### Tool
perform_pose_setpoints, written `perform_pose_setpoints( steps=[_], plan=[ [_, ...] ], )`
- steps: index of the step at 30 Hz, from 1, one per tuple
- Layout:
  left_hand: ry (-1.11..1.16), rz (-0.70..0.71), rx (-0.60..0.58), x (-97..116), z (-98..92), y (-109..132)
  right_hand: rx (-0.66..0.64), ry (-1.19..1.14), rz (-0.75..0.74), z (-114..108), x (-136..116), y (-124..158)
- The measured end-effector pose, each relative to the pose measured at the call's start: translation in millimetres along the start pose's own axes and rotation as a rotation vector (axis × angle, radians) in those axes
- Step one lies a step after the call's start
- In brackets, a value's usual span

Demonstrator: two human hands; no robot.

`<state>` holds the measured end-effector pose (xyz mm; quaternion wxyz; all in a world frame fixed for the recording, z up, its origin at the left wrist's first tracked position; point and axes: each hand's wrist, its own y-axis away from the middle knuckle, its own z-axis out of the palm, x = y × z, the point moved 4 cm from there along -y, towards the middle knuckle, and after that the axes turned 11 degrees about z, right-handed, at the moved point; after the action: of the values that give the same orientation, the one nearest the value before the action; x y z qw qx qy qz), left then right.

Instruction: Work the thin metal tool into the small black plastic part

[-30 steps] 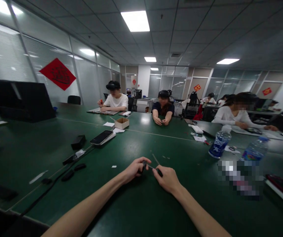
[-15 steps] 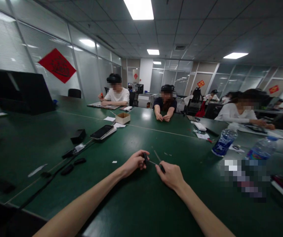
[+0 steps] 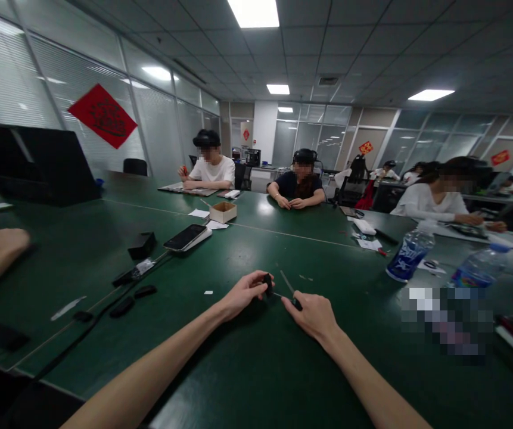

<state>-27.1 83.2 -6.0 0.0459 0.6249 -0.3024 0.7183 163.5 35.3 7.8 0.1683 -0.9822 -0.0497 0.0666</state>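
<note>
My left hand (image 3: 248, 293) is closed around a small black piece (image 3: 268, 286), holding it upright between thumb and fingers above the table. My right hand (image 3: 313, 313) grips a thin screwdriver (image 3: 297, 304) by its dark handle. Its narrow metal shaft points left to the black piece, and the tip seems to meet it; the exact contact is too small to make out. Just beyond my right fingers a thin pale strip (image 3: 286, 281) shows; I cannot tell whether it lies on the table or is held.
On the green table (image 3: 220, 369) lie a phone (image 3: 185, 238), a black box (image 3: 142, 245), a cable (image 3: 84, 336) and small black parts (image 3: 122, 307). An open carton (image 3: 223, 212) stands farther back. Two bottles (image 3: 410, 253) stand at right. Another person's hand (image 3: 1, 241) rests at left.
My hands have come slightly closer, and less of the shaft shows between them. The black piece has turned a little. At left, another person's hand has come farther into view.
</note>
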Motion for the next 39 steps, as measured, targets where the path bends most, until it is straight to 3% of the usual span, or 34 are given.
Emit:
perform_pose_setpoints(
  steps=[15,27,39],
  plan=[
    [0.055,-0.039,-0.050,-2.4,1.0,3.9,0.005,0.001,0.042,0.7,3.3,0.2],
    [0.081,-0.041,-0.024,-4.6,1.5,3.2,-0.019,-0.006,0.021,-4.4,-0.6,1.2],
    [-0.327,0.121,-0.122,15.6,7.9,4.9,-0.062,0.012,0.025,-6.6,-1.8,3.9]
  ],
)
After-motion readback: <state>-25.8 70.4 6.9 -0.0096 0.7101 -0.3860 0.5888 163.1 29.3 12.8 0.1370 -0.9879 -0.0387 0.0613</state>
